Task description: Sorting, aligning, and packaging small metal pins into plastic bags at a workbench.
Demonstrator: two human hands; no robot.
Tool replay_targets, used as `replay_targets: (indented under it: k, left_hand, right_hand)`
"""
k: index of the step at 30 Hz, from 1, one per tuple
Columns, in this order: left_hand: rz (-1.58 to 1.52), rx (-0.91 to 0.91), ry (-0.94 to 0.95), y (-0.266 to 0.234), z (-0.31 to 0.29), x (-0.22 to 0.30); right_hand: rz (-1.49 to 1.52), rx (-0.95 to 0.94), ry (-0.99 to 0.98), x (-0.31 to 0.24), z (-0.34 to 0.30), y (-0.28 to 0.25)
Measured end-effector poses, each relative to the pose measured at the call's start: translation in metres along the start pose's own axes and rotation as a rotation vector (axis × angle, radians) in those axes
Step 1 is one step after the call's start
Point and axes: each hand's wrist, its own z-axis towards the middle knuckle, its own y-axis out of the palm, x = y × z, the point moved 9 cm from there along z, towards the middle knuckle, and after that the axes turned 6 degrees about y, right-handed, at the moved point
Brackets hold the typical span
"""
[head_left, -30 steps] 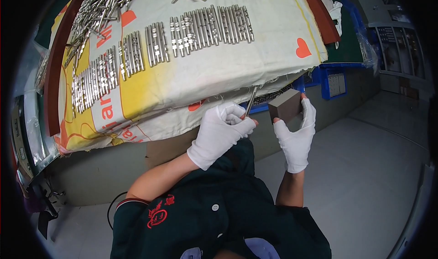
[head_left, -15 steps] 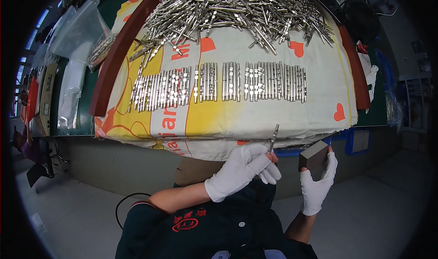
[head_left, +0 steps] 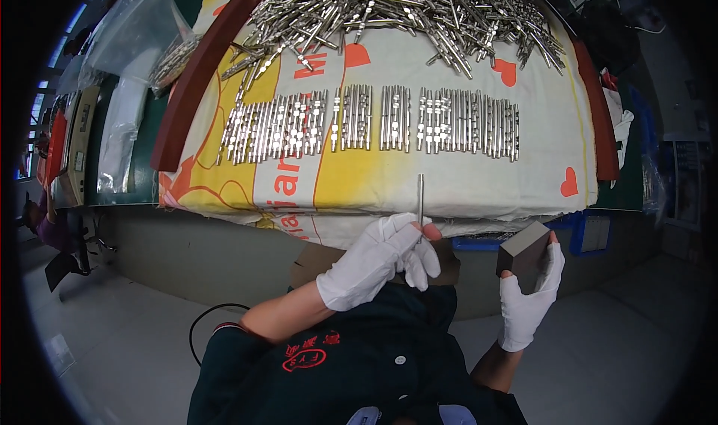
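Note:
White gloves with bare fingertips cover both my hands. My left hand (head_left: 380,259) pinches a slim metal pin (head_left: 421,195) between thumb and fingers, just off the table's near edge. The pin stands almost upright in the picture. Over to the right, my right hand (head_left: 529,294) is closed around a grey-brown rectangular block (head_left: 523,248), holding it by its sides. Beyond my hands, several stepped metal pins (head_left: 275,129) lie side by side in a row on the printed cloth (head_left: 486,189). A large loose heap of similar pins (head_left: 404,10) covers the far part of the cloth.
Dark red wooden rails (head_left: 196,88) border the cloth at left and right. Clear plastic bags (head_left: 134,28) lie on the green table at the left. A blue tray (head_left: 589,233) sits below the table edge at right. Another person (head_left: 52,223) is at the far left.
My left hand has moved left and slightly up with the pin, which has turned from slanted to nearly straight. The block in my right hand has shifted slightly right and up.

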Motion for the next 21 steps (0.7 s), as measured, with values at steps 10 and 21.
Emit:
replay_targets:
  k: [10,21]
  left_hand:
    - [0.090,0.030,0.034,-0.0026,-0.0035,0.0044]
    - [0.187,0.032,0.052,-0.0074,0.0032,0.0027]
  right_hand:
    - [-0.018,0.001,-0.021,0.0015,-0.0018,0.0008]
    - [-0.013,-0.017,0.013,0.0054,-0.0019,0.0053]
